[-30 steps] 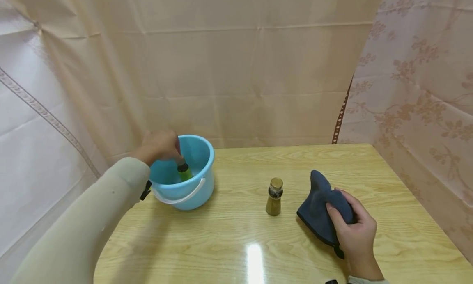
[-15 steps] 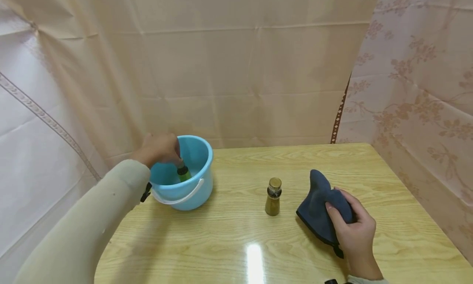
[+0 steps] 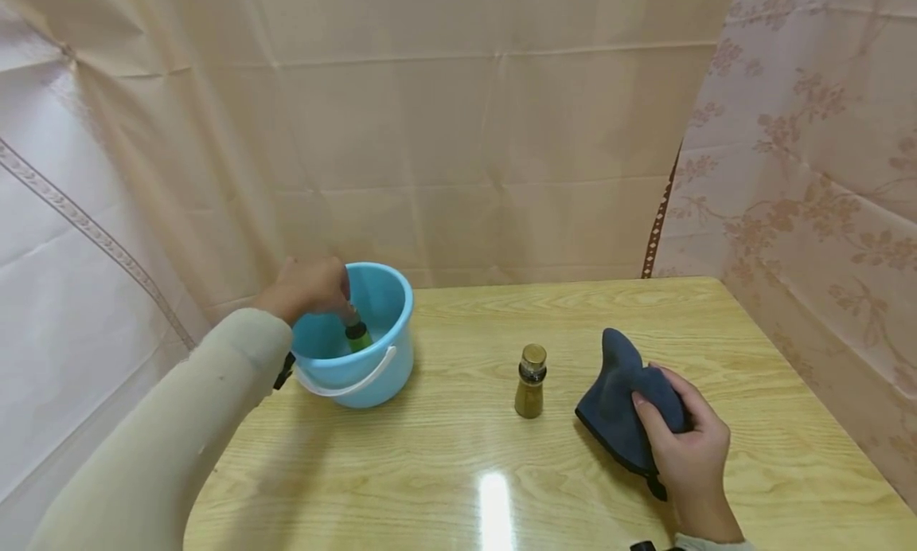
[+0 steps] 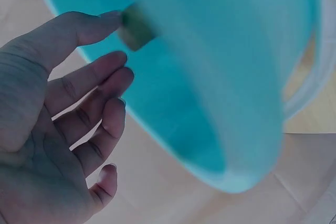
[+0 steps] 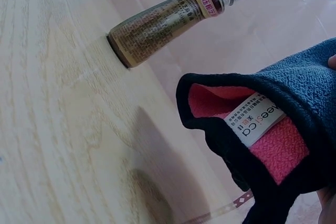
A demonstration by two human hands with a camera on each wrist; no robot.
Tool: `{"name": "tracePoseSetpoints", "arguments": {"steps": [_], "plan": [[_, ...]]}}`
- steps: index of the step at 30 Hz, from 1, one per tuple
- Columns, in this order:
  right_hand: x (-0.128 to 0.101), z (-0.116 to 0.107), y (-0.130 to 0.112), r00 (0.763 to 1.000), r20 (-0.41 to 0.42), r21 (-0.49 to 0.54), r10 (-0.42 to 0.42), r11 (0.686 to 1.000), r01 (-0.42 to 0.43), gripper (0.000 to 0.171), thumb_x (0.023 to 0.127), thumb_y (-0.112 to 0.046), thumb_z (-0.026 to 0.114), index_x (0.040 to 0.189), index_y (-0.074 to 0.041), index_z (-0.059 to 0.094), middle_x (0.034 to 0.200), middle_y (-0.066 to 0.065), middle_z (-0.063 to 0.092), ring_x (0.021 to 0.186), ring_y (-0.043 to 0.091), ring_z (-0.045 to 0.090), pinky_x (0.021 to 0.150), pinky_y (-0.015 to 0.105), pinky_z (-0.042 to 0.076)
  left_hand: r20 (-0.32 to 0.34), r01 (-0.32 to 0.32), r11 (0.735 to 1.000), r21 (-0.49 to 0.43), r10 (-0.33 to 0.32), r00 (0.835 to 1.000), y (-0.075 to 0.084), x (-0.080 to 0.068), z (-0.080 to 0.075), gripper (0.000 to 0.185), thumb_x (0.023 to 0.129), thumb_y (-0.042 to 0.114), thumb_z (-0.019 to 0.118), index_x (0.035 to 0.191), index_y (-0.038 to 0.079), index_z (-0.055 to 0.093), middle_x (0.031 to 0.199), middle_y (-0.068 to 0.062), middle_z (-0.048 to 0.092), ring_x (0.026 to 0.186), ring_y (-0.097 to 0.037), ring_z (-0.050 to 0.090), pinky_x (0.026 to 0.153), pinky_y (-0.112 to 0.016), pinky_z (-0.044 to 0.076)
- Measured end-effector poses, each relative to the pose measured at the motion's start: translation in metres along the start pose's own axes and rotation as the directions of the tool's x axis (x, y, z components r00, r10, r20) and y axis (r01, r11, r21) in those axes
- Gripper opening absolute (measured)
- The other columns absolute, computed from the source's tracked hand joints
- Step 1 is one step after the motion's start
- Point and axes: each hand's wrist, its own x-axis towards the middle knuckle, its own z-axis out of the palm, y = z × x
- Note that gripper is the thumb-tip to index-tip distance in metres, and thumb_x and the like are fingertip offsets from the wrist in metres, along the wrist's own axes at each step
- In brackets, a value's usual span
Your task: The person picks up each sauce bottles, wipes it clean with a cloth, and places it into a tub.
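My left hand [image 3: 308,287] reaches over the rim of a light blue bucket [image 3: 392,376]. Thumb and finger pinch the top of a green bottle [image 3: 359,338], which leans at a slant inside. In the left wrist view the thumb meets its cap [image 4: 137,29], while the other fingers curl loosely. My right hand [image 3: 691,447] grips a dark blue cloth mitt [image 3: 619,400], thumb on the near side. The right wrist view shows its black-edged opening, pink lining and white label [image 5: 254,116]. Left of the mitt, a small bottle [image 3: 530,392] with a gold-toned cap and brown label stands upright.
The bucket's white handle [image 3: 365,382] hangs down at its front. Everything stands on a wood-grain table [image 3: 430,455]. A beige curtain [image 3: 458,137] closes off the back, and a flowered one [image 3: 824,177] hangs at the right.
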Motion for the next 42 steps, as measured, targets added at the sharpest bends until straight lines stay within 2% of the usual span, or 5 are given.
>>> {"name": "tracePoseSetpoints", "arguments": {"steps": [6,13,21,35,42], "plan": [[-0.002,0.0,0.001,1.0,-0.008,-0.002,-0.008,1.0,0.008,0.047,0.082,0.009,0.08,0.127,-0.002,0.073,0.121,0.014,0.075,0.11,0.013,0.073,0.088,0.017,0.055,-0.065,-0.024,0.998,-0.064,0.02,0.998,0.007,-0.007,-0.021,0.04,0.081,0.034,0.086,0.109,0.006,0.079,0.111,-0.013,0.077,0.1,-0.033,0.069,0.089,-0.056,0.056],[0.001,0.0,0.002,1.0,-0.013,0.039,0.002,0.999,-0.001,0.047,0.081,0.011,0.079,0.126,0.001,0.072,0.122,0.018,0.074,0.112,0.016,0.072,0.091,0.018,0.055,-0.136,-0.036,0.997,-0.07,0.026,0.99,0.032,-0.013,-0.036,0.039,0.087,0.041,0.08,0.116,0.015,0.078,0.113,-0.004,0.076,0.107,-0.03,0.065,0.103,-0.063,0.036],[0.001,0.0,0.003,1.0,-0.004,0.019,-0.002,1.0,0.002,0.048,0.081,0.01,0.079,0.127,-0.003,0.073,0.122,0.016,0.074,0.111,0.013,0.072,0.09,0.017,0.055,-0.177,-0.167,0.986,0.007,0.166,0.97,0.072,-0.013,-0.035,0.033,0.086,0.042,0.074,0.111,0.022,0.08,0.112,0.005,0.077,0.109,-0.025,0.065,0.106,-0.062,0.032],[0.002,-0.002,0.004,0.999,-0.032,0.026,-0.038,0.999,0.039,0.046,0.08,0.012,0.079,0.125,0.003,0.072,0.12,0.016,0.075,0.109,0.015,0.073,0.089,0.017,0.055,-0.277,-0.39,0.921,-0.013,0.371,0.886,0.153,-0.018,0.009,0.024,0.088,0.042,0.077,0.106,0.026,0.081,0.107,0.012,0.076,0.103,-0.013,0.068,0.103,-0.055,0.039],[0.002,-0.001,0.002,0.999,-0.036,0.043,-0.033,0.998,0.035,0.046,0.079,0.013,0.079,0.124,0.004,0.072,0.119,0.01,0.076,0.108,0.014,0.073,0.089,0.017,0.055,-0.244,-0.419,0.906,-0.061,0.393,0.886,0.183,-0.022,0.037,0.025,0.087,0.045,0.08,0.107,0.029,0.081,0.108,0.013,0.075,0.106,-0.012,0.067,0.105,-0.059,0.037]]}}
